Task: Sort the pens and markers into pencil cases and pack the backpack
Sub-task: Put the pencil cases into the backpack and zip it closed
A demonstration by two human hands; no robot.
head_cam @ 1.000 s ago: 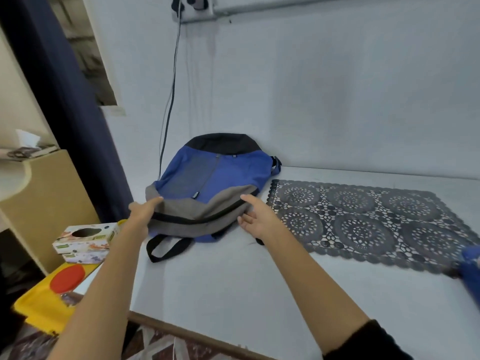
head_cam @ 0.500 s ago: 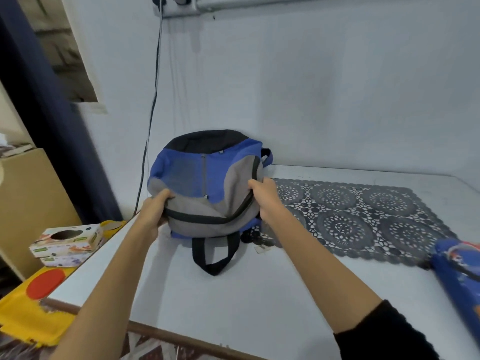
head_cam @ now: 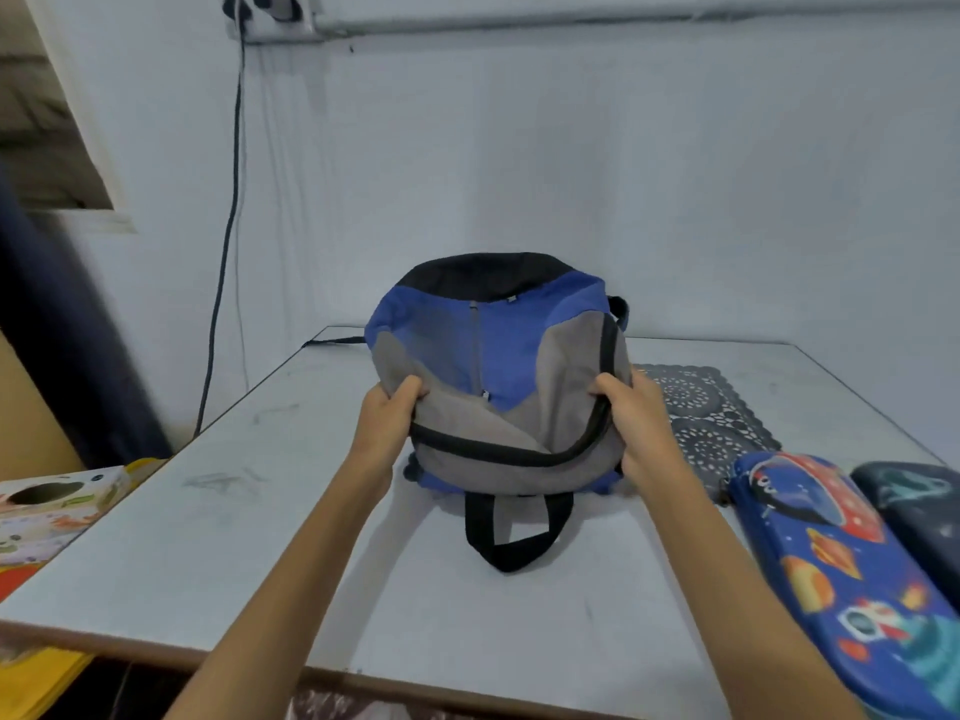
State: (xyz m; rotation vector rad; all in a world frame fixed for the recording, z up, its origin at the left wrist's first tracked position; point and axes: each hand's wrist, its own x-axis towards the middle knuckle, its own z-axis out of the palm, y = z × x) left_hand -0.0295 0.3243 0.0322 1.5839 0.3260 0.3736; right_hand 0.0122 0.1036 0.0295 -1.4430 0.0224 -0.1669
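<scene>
A blue, grey and black backpack (head_cam: 509, 356) stands on the white table (head_cam: 260, 511), its black zipper shut and its carry loop lying toward me. My left hand (head_cam: 387, 420) grips the grey fabric at its left side. My right hand (head_cam: 631, 418) grips the right side by the zipper. A blue space-print pencil case (head_cam: 836, 569) lies at the right front. A dark pencil case (head_cam: 919, 506) lies beside it at the frame's right edge. No pens or markers show.
A dark lace mat (head_cam: 711, 423) lies behind the pencil cases, partly under the backpack. A tissue box (head_cam: 47, 506) sits left of the table on something yellow. A black cable (head_cam: 223, 252) hangs down the wall at the back left.
Both hands went from resting on the flat backpack to gripping its sides, and they pulled it upright and toward me onto the bare table. The pencil cases came into view at right.
</scene>
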